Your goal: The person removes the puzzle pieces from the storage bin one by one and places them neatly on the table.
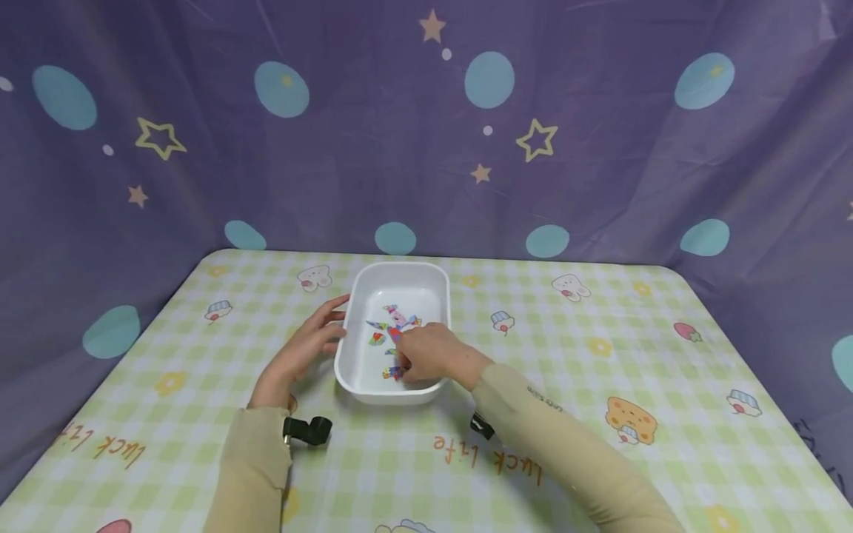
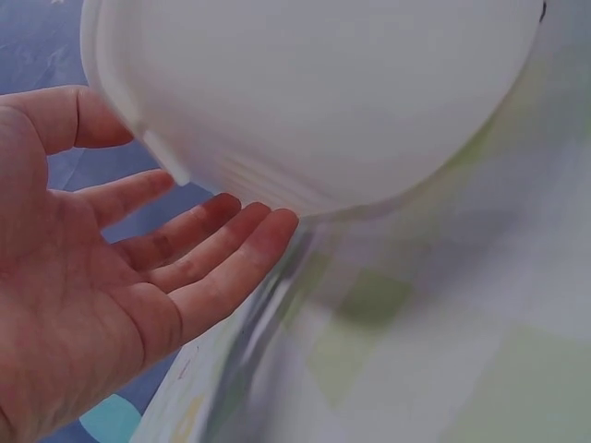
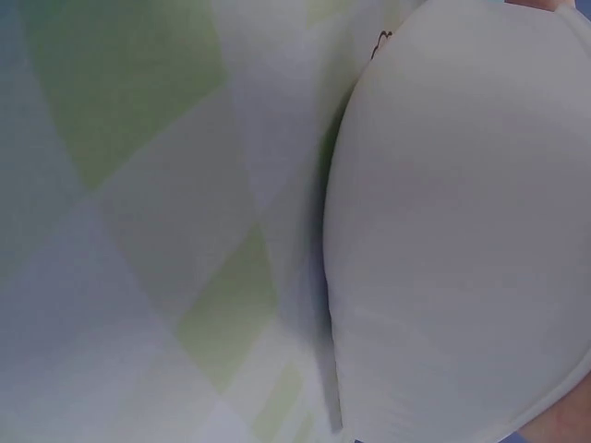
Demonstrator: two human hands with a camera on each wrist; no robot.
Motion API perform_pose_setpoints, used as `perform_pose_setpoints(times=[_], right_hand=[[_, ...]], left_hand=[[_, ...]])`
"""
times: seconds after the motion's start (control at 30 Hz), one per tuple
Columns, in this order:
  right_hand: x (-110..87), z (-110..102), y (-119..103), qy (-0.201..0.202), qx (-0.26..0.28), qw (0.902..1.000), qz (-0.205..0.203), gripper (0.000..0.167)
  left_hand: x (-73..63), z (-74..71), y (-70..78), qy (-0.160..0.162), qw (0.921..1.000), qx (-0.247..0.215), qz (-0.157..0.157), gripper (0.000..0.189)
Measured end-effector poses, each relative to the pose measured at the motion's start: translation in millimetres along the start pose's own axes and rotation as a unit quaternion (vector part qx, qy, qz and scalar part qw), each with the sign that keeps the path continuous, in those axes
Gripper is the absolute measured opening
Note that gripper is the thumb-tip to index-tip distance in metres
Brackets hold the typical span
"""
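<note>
Green-checked cloth [image 1: 566,363] | rounded white tub [image 1: 393,397], bright cutouts [image 1: 377,338] | left grip [image 1: 309,344] released, right grip [image 1: 429,352]: cannot tell

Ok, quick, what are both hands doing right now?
Left hand: open, fingers at the white tub's side.
Right hand: inside the tub at the colourful pieces; can't tell whether it's pinching one.

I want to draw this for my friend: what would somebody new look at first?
Probably the white tray on the green-checked tablecloth, with small colourful pieces scattered inside. The right hand reaches into it, and the left hand is at its left side. Next might come the purple backdrop behind, with its teal ovals and stars.
</note>
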State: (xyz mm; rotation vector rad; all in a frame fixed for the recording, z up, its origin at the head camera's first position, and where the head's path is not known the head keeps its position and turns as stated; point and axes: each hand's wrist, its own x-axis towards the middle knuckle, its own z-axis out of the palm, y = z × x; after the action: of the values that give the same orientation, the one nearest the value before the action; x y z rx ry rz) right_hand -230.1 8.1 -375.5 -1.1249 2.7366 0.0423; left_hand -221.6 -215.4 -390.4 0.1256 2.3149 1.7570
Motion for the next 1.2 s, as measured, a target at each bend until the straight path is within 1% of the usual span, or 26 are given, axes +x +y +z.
perform_pose_setpoints(times=[0.17,0.4,0.57,0.67,0.8,0.9,1.07,1.2], right_hand=[[-1.5,-2,-1,0.012,0.007,0.9999,-0.004,0.015],[-4.5,-4,0,0.051,0.004,0.9986,-0.011,0.017],[-6.7,-6,1,0.079,-0.006,0.9964,-0.031,0.018],[-7.9,-6,3,0.088,-0.004,0.9953,-0.040,0.022],[-11.0,-9,8,0.097,0.005,0.9945,-0.039,0.021],[-14.7,-12,15,0.111,0.017,0.9931,-0.034,0.021],[-19.6,-17,27,0.145,0.028,0.9886,-0.030,0.018],[-22.7,-20,35,0.175,0.034,0.9833,-0.040,0.015]], left_hand=[[0.7,-1.0,-1.7,-0.003,1.0000,0.002,-0.002,0.066],[0.5,-0.5,0.0,-0.003,1.0000,-0.001,-0.002,0.065],[0.3,-1.3,-0.6,-0.007,1.0000,-0.001,0.000,0.065],[-0.2,-2.0,-0.8,-0.010,0.9999,-0.001,0.003,0.066],[-0.2,-1.1,-0.8,-0.006,1.0000,-0.004,0.001,0.066],[-0.1,0.2,-1.0,-0.005,1.0000,-0.007,-0.001,0.065],[-0.5,0.3,-1.3,-0.008,0.9999,-0.008,0.002,0.066],[-0.5,-0.6,-0.6,-0.008,0.9999,-0.008,0.004,0.067]])
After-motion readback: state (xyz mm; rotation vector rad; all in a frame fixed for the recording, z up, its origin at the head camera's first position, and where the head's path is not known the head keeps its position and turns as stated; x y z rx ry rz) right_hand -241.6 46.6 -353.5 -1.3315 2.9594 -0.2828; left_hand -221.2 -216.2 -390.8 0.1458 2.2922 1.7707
